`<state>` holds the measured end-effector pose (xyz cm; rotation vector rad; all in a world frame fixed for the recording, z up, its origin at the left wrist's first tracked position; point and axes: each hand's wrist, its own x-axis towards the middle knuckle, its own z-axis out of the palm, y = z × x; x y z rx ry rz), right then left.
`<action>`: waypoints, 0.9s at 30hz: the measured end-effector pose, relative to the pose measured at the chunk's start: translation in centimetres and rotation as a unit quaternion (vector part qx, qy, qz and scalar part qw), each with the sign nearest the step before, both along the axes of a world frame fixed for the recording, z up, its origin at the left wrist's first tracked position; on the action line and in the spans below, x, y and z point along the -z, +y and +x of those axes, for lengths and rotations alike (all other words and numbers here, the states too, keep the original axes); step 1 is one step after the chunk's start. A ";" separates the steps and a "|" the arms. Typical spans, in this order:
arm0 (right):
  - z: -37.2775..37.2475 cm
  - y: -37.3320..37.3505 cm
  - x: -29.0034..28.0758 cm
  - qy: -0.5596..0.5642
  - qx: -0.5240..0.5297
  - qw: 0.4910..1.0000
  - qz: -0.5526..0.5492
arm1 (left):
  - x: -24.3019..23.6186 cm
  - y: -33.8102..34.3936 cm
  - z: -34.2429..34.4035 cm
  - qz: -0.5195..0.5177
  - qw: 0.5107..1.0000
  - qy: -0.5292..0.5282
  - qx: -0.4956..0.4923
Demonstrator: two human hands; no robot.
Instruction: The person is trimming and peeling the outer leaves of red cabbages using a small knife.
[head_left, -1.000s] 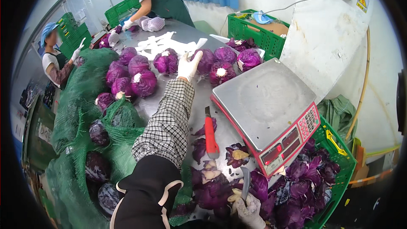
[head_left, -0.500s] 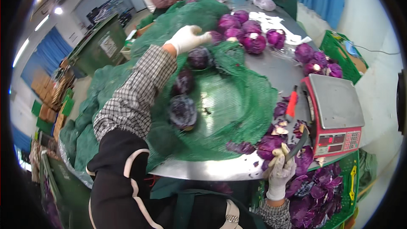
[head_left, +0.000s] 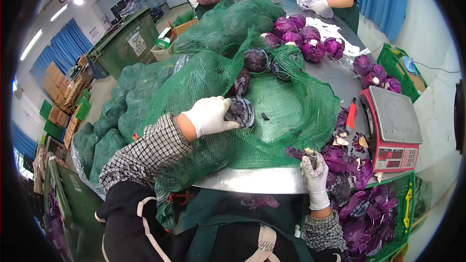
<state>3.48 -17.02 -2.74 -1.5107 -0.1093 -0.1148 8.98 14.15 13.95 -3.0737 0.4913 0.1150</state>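
Note:
My left hand [head_left: 211,116], in a white glove, grips the near side of a dark red cabbage [head_left: 241,112] that rests on a green mesh sack [head_left: 286,131]. Further up the sack lie another dark cabbage [head_left: 255,60] and a partly hidden one [head_left: 240,83]. At the steel table's front edge, my gloved right hand [head_left: 315,177] is closed around a knife [head_left: 314,159]; its blade points away from me and shows only as a thin line. Purple leaf scraps [head_left: 335,157] lie beside that hand.
Full green mesh sacks [head_left: 204,80] line the left side. Trimmed cabbages [head_left: 313,50] sit at the far right. A red-handled tool [head_left: 351,115] lies beside a red scale [head_left: 394,121]. Below it, a green crate [head_left: 407,213] holds purple leaves. Two people work at the far end.
My left hand has come back toward me from the far cabbages and taken hold of the nearest one. My right hand has turned the knife so its blade points away.

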 end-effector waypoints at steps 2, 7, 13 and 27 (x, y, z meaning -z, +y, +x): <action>0.6 1.1 -1.8 0.013 -0.009 1.000 0.005 | -0.4 0.5 -0.5 0.051 0.999 -0.002 0.005; 1.7 3.7 -5.4 0.025 -0.079 0.996 -0.013 | -3.5 2.6 -2.6 0.130 0.990 -0.053 -0.010; 4.5 7.6 -8.0 -0.072 -0.114 0.990 -0.043 | -4.8 10.0 -3.3 0.101 0.982 0.000 -0.160; 14.0 20.7 -9.4 0.204 -0.320 0.915 0.138 | 6.1 14.9 2.9 -0.591 0.778 0.060 -0.205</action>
